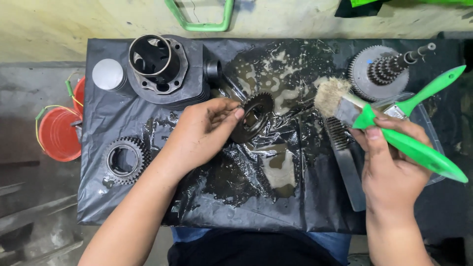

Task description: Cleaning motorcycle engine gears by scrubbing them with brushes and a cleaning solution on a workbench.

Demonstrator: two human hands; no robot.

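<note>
Centrally, above the wet black plastic sheet (295, 197) covering the table, the left hand (204, 133) pinches a dark toothed steel gear ring (252, 117), fingers closed on its rim. The right hand (394, 157), near the right edge, closes around a green-handled bristle brush (389, 118). A grey finned metal cylinder (162, 69) stands at the far-left corner, a second toothed gear (125, 160) lies near the left edge, and a stepped gear cluster shaft (384, 69) sits at the far-right corner.
</note>
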